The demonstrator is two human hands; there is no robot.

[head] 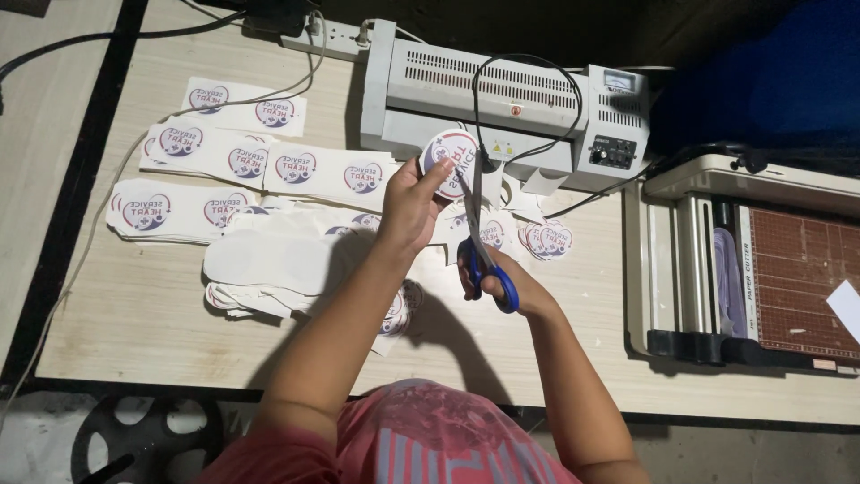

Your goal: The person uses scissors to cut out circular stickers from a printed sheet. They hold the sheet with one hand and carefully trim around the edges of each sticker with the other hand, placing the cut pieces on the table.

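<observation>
While the left hand (410,204) pinches a round laminated paper sticker with a red ring and blue print (451,164) by its lower left edge, thumb on the face and fingers behind, the right hand (491,280) is closed through the loops of a pair of blue-handled scissors with steel blades (479,235). The blades point up and away from the person, slightly parted, and their tips meet the right edge of the sticker, which is held above the pale wooden tabletop (143,314) just in front of a grey desktop laminating machine (502,99). A black cable (528,63) loops over the top of that machine. On the table to the left lie laminated strips of uncut round stickers (233,161), some overlapping, and a heap of white offcuts (260,264) nearer the person. Just beyond the right hand sits a small stack of cut round stickers (546,240). To the right, partly over the table's edge, stands a cream paper cutter with a brown gridded bed (788,269). A white power strip (327,40) lies at the far edge of the table, next to the machine's left end. The person's pink shirt (421,439) shows at the bottom.
</observation>
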